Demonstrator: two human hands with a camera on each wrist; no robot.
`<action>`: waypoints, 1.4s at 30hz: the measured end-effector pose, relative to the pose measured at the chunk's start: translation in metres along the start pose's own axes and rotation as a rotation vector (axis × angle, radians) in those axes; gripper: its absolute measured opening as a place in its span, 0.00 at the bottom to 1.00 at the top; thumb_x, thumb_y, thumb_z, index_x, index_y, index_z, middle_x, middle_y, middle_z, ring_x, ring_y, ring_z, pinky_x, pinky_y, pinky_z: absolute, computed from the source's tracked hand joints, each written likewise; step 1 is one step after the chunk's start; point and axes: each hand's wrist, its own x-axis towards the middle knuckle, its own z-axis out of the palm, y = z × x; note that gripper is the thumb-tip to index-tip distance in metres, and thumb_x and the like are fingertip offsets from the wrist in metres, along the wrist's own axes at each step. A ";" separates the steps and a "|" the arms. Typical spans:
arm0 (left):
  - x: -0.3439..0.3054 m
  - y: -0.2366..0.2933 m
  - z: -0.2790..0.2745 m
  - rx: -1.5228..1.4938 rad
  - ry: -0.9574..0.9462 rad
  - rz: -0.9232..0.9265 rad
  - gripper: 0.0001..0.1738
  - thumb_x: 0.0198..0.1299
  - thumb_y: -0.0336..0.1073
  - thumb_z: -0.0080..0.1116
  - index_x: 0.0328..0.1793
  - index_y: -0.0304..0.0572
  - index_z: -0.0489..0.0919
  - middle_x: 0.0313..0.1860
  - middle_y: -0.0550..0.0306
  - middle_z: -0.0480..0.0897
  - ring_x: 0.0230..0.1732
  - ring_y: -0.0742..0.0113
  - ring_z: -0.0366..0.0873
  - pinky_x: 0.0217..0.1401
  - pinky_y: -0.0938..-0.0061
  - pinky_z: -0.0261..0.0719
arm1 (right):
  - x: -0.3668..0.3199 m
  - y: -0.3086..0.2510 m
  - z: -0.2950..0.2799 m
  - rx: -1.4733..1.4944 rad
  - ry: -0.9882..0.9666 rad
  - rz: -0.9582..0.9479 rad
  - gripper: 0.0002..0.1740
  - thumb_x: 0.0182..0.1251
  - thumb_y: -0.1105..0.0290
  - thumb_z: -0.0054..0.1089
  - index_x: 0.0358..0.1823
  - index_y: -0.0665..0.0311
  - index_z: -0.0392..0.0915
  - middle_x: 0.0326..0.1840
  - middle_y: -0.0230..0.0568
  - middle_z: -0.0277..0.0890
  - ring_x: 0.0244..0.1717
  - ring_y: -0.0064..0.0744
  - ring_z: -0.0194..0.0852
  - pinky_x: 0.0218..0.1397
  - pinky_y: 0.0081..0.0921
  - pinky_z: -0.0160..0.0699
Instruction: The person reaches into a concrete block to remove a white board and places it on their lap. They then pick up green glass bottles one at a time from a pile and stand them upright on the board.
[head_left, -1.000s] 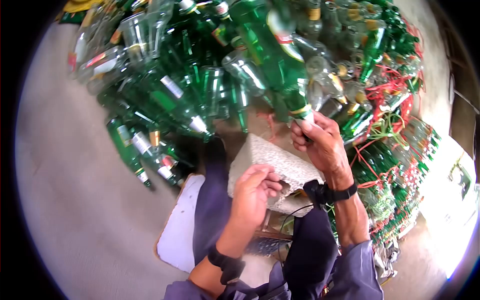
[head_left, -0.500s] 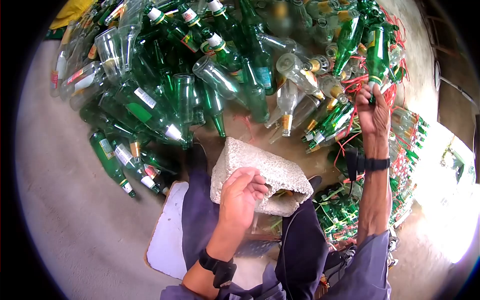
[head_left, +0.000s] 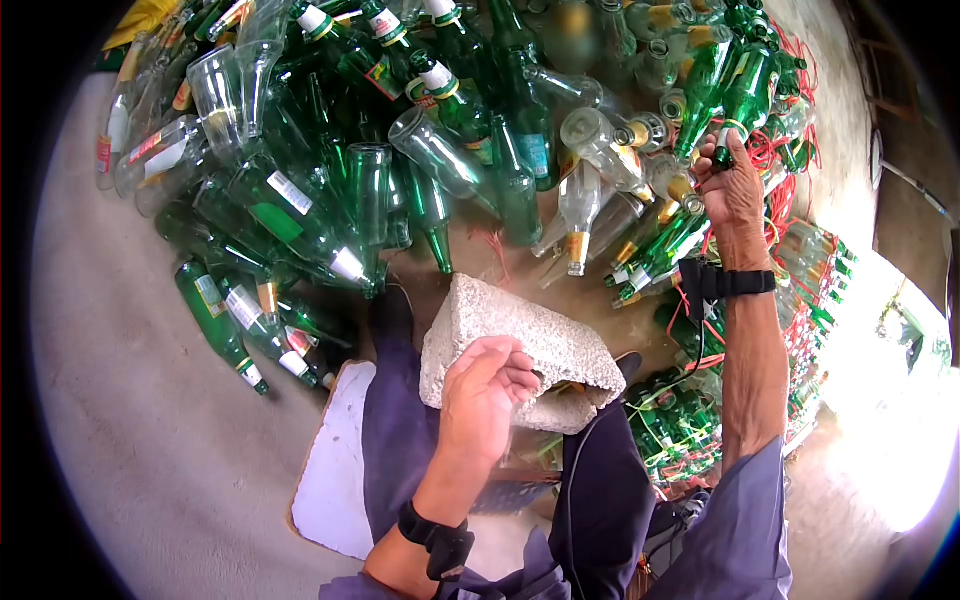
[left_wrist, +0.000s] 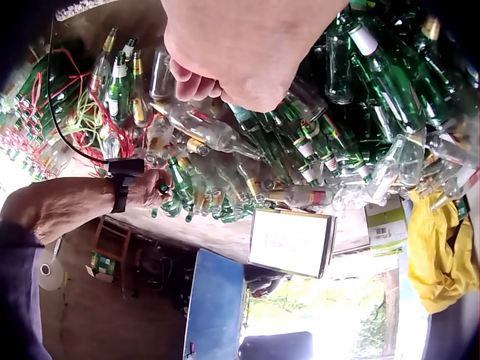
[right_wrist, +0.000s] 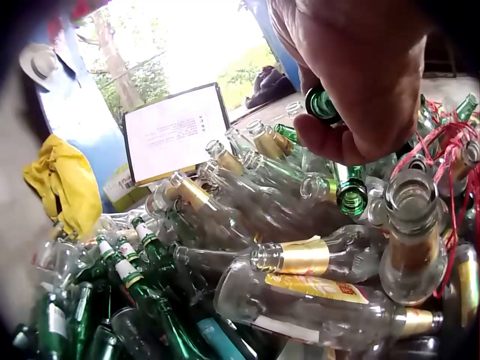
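My right hand point(head_left: 733, 195) pinches the neck of a green glass bottle point(head_left: 750, 88) at the far right of the bottle pile. The bottle lies with its base pointing away, next to another green bottle point(head_left: 704, 80). In the right wrist view the open mouth point(right_wrist: 321, 105) of the held bottle shows between thumb and fingers. My left hand point(head_left: 482, 398) hovers over a rough concrete block point(head_left: 500, 318), fingers loosely curled and holding nothing. From the left wrist view, the same left hand point(left_wrist: 232, 52) appears at the top.
Green and clear bottles point(head_left: 300, 190) heap across the floor ahead. Red plastic string point(head_left: 790, 160) tangles along the right side, near bundled bottles point(head_left: 680, 430). A pale board point(head_left: 335, 460) lies by the left leg. A yellow cloth point(right_wrist: 64, 184) and a framed white panel point(right_wrist: 178, 131) stand behind the pile.
My right hand has carried the green bottle from above the block out to the right, then lowered it onto the pile's far right. The left hand stays over the block.
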 end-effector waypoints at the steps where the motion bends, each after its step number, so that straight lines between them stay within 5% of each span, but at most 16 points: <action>1: 0.000 0.001 0.000 0.004 -0.001 0.001 0.10 0.69 0.34 0.52 0.47 0.33 0.78 0.36 0.51 0.82 0.32 0.63 0.81 0.34 0.74 0.78 | 0.001 0.000 0.000 0.026 -0.016 0.017 0.13 0.71 0.65 0.63 0.47 0.66 0.74 0.39 0.40 0.78 0.37 0.29 0.79 0.35 0.21 0.81; 7: 0.000 0.008 0.000 -0.008 0.006 -0.009 0.10 0.69 0.35 0.52 0.47 0.35 0.78 0.37 0.51 0.82 0.33 0.63 0.81 0.36 0.74 0.76 | -0.058 0.008 0.041 -0.006 0.203 0.115 0.16 0.73 0.58 0.59 0.50 0.62 0.70 0.40 0.36 0.77 0.41 0.27 0.77 0.38 0.20 0.76; 10: 0.002 0.011 -0.007 -0.007 -0.005 0.008 0.11 0.69 0.36 0.52 0.48 0.35 0.78 0.37 0.51 0.83 0.33 0.64 0.81 0.36 0.75 0.75 | -0.104 0.049 0.055 -0.296 0.008 0.194 0.15 0.73 0.60 0.57 0.50 0.65 0.75 0.38 0.33 0.78 0.37 0.21 0.77 0.34 0.17 0.74; 11: 0.002 0.013 -0.009 -0.016 -0.017 0.002 0.11 0.69 0.36 0.52 0.48 0.35 0.78 0.37 0.51 0.83 0.34 0.64 0.81 0.36 0.75 0.75 | -0.121 0.071 0.066 -0.412 -0.079 0.248 0.23 0.72 0.62 0.57 0.61 0.72 0.72 0.44 0.36 0.80 0.36 0.20 0.75 0.34 0.15 0.75; 13: 0.001 0.017 -0.010 -0.010 -0.016 0.004 0.12 0.70 0.36 0.52 0.48 0.35 0.78 0.38 0.51 0.83 0.34 0.64 0.81 0.36 0.75 0.75 | -0.138 0.111 0.099 -0.863 -0.132 0.357 0.28 0.70 0.61 0.61 0.62 0.75 0.73 0.51 0.41 0.82 0.44 0.25 0.82 0.38 0.18 0.80; 17: -0.001 0.018 -0.010 0.004 0.004 0.008 0.12 0.70 0.36 0.52 0.49 0.34 0.78 0.37 0.52 0.83 0.34 0.64 0.81 0.37 0.75 0.75 | -0.111 0.215 0.088 -0.756 -0.169 0.281 0.28 0.67 0.63 0.65 0.59 0.79 0.75 0.47 0.45 0.84 0.42 0.30 0.85 0.42 0.23 0.81; 19: -0.002 0.020 -0.011 0.007 0.011 0.013 0.12 0.70 0.36 0.52 0.49 0.34 0.78 0.37 0.52 0.82 0.34 0.64 0.81 0.37 0.75 0.75 | -0.099 0.238 0.093 -1.107 -0.001 -0.058 0.25 0.64 0.64 0.63 0.56 0.78 0.76 0.40 0.55 0.84 0.36 0.41 0.85 0.41 0.33 0.81; 21: -0.003 0.021 -0.014 -0.026 -0.008 -0.009 0.12 0.70 0.36 0.51 0.49 0.33 0.78 0.37 0.51 0.82 0.34 0.64 0.81 0.37 0.74 0.76 | -0.100 0.222 0.108 -1.320 0.124 -0.226 0.23 0.61 0.62 0.65 0.53 0.71 0.78 0.44 0.53 0.81 0.42 0.48 0.82 0.49 0.38 0.78; 26: -0.003 0.024 -0.013 -0.039 -0.001 -0.017 0.13 0.70 0.35 0.50 0.51 0.31 0.77 0.37 0.50 0.81 0.35 0.63 0.80 0.39 0.74 0.75 | -0.062 0.209 0.133 -1.558 -0.020 -0.803 0.29 0.61 0.59 0.67 0.60 0.67 0.73 0.51 0.53 0.77 0.51 0.53 0.77 0.50 0.45 0.77; 30: -0.004 0.025 -0.010 -0.004 -0.010 -0.009 0.13 0.71 0.35 0.48 0.51 0.30 0.76 0.38 0.49 0.80 0.36 0.64 0.79 0.40 0.74 0.74 | -0.034 0.211 0.149 -1.658 -0.090 -0.727 0.30 0.62 0.55 0.67 0.61 0.65 0.74 0.50 0.54 0.77 0.53 0.55 0.76 0.52 0.46 0.77; 37: -0.005 0.021 -0.009 0.009 0.003 -0.024 0.14 0.71 0.36 0.48 0.50 0.30 0.76 0.38 0.50 0.79 0.36 0.64 0.78 0.41 0.74 0.74 | -0.038 0.200 0.150 -1.698 -0.133 -0.720 0.20 0.58 0.62 0.66 0.45 0.67 0.73 0.40 0.53 0.77 0.44 0.57 0.78 0.45 0.49 0.78; 42: -0.004 0.020 -0.008 0.016 -0.019 -0.013 0.14 0.70 0.36 0.48 0.50 0.31 0.76 0.38 0.50 0.80 0.36 0.64 0.79 0.40 0.74 0.74 | -0.072 0.162 0.136 -1.812 -0.557 -0.722 0.15 0.60 0.64 0.61 0.35 0.69 0.68 0.29 0.55 0.76 0.32 0.57 0.80 0.34 0.48 0.80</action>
